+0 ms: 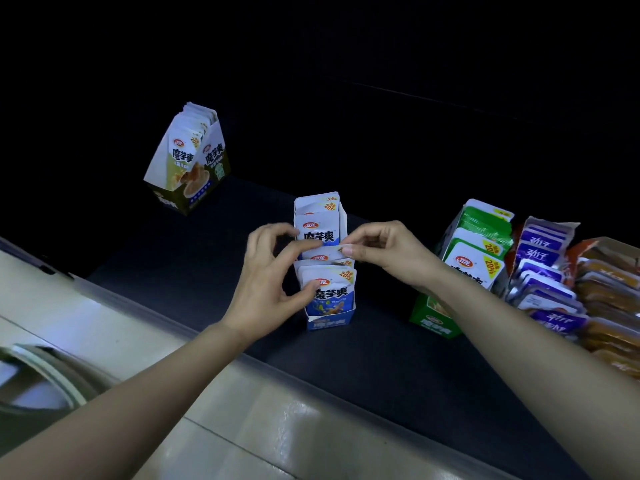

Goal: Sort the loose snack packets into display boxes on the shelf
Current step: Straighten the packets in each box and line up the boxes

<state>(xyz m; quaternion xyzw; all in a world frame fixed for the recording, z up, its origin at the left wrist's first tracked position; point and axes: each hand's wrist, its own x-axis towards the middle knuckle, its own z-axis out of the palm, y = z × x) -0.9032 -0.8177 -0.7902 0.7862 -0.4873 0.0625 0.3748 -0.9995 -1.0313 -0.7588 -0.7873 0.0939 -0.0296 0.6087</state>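
Left hand (273,271) and right hand (384,252) are each pinching opposite edges of one packet (327,253), over the blue box (330,322) standing between both hands.

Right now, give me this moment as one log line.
step: loading blue box | left hand: holds front packets | right hand: pinches one packet

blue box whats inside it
Blue-and-white packets stand in a row in the blue box. The left hand and right hand pinch a middle packet. Their lower parts and the box bottom are hidden.
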